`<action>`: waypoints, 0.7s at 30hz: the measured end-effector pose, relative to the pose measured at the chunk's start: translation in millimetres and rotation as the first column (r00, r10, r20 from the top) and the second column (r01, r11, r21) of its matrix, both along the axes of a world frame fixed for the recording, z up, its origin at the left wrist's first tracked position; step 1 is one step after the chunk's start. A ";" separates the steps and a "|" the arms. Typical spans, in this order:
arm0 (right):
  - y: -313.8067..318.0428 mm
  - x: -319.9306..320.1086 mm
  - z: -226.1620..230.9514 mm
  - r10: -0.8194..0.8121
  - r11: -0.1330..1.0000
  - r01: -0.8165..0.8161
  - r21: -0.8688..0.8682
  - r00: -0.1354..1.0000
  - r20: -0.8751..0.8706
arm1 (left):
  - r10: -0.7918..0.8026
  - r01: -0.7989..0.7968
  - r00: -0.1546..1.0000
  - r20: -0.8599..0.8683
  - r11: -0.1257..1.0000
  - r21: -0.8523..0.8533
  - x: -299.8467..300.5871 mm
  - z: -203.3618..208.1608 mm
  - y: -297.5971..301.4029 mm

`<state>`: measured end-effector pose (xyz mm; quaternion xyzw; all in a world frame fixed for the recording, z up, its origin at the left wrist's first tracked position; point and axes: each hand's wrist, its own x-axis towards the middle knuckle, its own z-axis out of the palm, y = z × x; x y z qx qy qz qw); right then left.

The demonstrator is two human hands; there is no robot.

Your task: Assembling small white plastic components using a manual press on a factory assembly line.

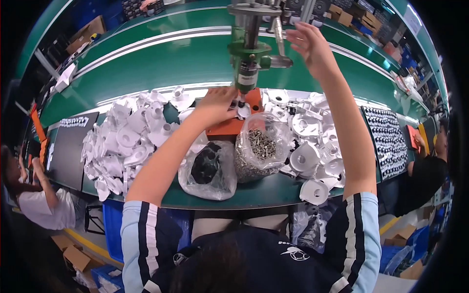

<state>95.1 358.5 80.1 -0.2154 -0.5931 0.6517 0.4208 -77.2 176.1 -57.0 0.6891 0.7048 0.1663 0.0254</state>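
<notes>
My left hand [218, 104] reaches over an orange fixture block [225, 128] and grips a small white plastic part [243, 112] at its edge. Directly above that part stands the tip of a green upright press-like machine [247, 73]. Raised at the machine's right, my right hand [310, 48] has its fingers apart and holds nothing; a metal lever [279, 36] is close to it. In front of the block sit a clear bag of metal screws [262, 146] and a clear bag of black parts [207, 168]. My left fingertips are partly hidden.
White plastic parts are heaped at left [129, 134] and right [309, 124]. A green conveyor belt [161, 58] runs behind. At far right a black tray [384, 139] carries rows of small parts. Co-workers sit at both sides, one in a white shirt [49, 210].
</notes>
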 end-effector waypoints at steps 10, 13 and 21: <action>-10.2 117.3 -66.9 -0.525 0.458 -0.424 0.781 0.580 0.623 | 0.228 -0.222 0.968 0.106 0.973 -0.066 -13.3 46.2 -58.8; -17.0 126.8 -74.8 -0.674 0.358 -0.452 0.817 0.481 0.561 | 0.127 -0.209 0.892 0.433 0.967 0.148 4.1 52.4 -80.7; -16.8 123.3 -78.8 -0.594 0.517 -0.548 0.658 0.323 0.737 | -0.052 -0.107 0.681 0.730 0.980 0.170 40.6 76.4 -116.7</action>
